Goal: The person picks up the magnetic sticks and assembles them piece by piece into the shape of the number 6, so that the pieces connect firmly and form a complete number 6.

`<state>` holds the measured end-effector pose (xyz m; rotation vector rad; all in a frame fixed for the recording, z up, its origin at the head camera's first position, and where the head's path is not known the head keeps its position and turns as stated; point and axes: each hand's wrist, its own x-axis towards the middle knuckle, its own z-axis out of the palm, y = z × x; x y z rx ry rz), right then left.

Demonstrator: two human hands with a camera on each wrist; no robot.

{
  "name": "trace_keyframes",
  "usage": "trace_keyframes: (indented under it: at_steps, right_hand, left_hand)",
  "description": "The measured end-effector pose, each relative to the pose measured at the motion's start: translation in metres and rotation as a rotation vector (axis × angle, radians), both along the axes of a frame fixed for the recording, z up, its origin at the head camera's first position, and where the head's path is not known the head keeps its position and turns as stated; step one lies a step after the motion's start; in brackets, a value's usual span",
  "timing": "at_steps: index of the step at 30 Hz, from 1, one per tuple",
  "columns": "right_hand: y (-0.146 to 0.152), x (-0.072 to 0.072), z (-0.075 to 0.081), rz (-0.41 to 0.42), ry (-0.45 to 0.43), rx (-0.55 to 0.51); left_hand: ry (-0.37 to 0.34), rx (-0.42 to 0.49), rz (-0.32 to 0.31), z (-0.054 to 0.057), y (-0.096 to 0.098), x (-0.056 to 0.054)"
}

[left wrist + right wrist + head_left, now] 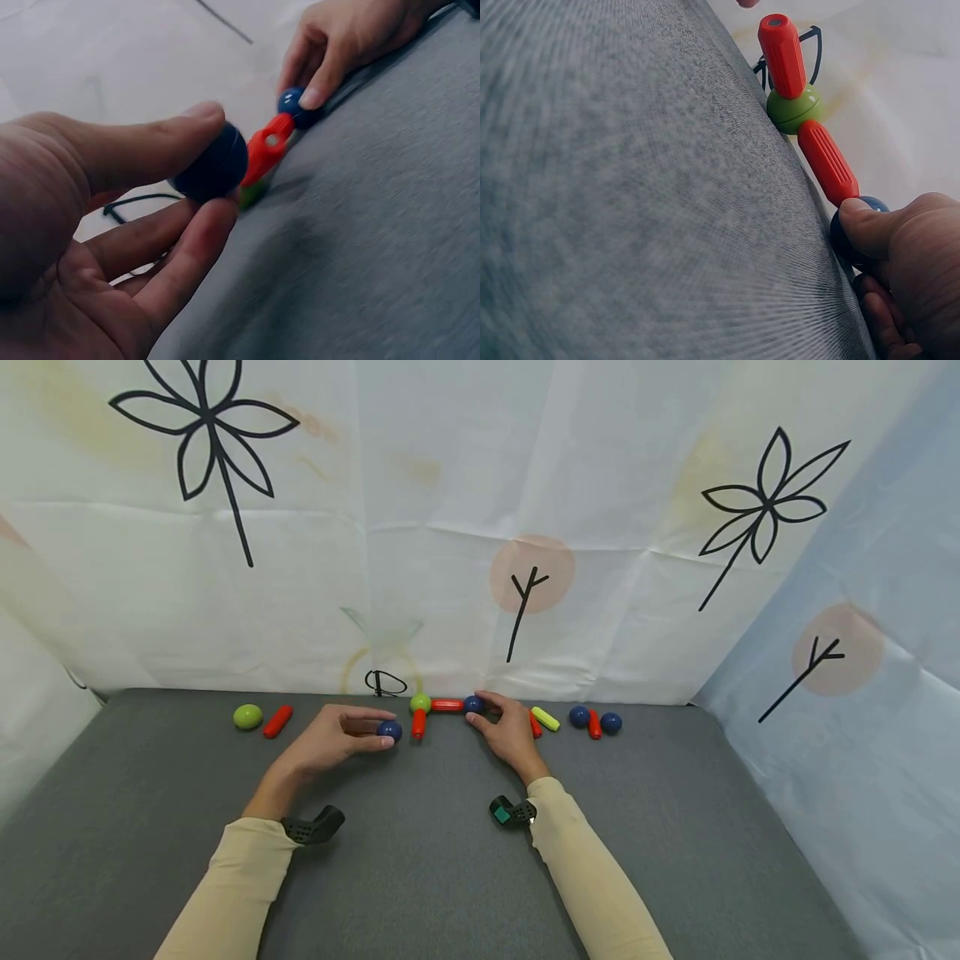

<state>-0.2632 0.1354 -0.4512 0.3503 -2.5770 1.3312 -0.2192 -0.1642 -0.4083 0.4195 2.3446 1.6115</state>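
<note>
My left hand (333,742) pinches a dark blue ball (389,731) between thumb and fingertips; the left wrist view shows this blue ball (215,166) close up. My right hand (512,732) grips another blue ball (473,704) by its sides. That second ball joins a red rod (447,705), whose other end meets a green ball (420,702). From the green ball a second red rod (418,724) points toward me, its free end showing a hole in the right wrist view. The ball in my left hand is just left of this rod, apart from it.
On the left lie a green ball (247,717) and a red rod (278,722). Right of my right hand are a red rod (536,724), a yellow-green rod (545,718), and two blue balls (579,717) with a red rod (595,724) between them. A printed cloth (450,485) hangs behind the grey table (420,877).
</note>
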Motion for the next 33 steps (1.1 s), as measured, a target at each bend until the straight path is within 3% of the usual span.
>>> trace_keyframes:
  at_steps: [4, 10, 14, 22, 33]
  right_hand:
    - [0.000, 0.000, -0.001, -0.002, 0.039, 0.010]
    - [0.000, 0.000, 0.000, 0.001, 0.001, -0.002]
    - [0.000, 0.000, 0.000, -0.005, -0.012, 0.006]
    - [0.000, -0.002, -0.001, -0.012, -0.022, 0.002]
    - [0.001, -0.002, -0.001, -0.008, -0.007, 0.004]
  left_hand:
    - [-0.020, 0.012, -0.061, -0.003, 0.009, 0.000]
    - [-0.031, -0.019, -0.071, -0.006, 0.023, 0.001]
    - [0.003, -0.020, -0.078, -0.009, 0.029, 0.002]
    - [0.040, -0.022, -0.039, -0.015, 0.036, 0.001]
    - [0.122, -0.105, -0.013, -0.020, 0.040, 0.000]
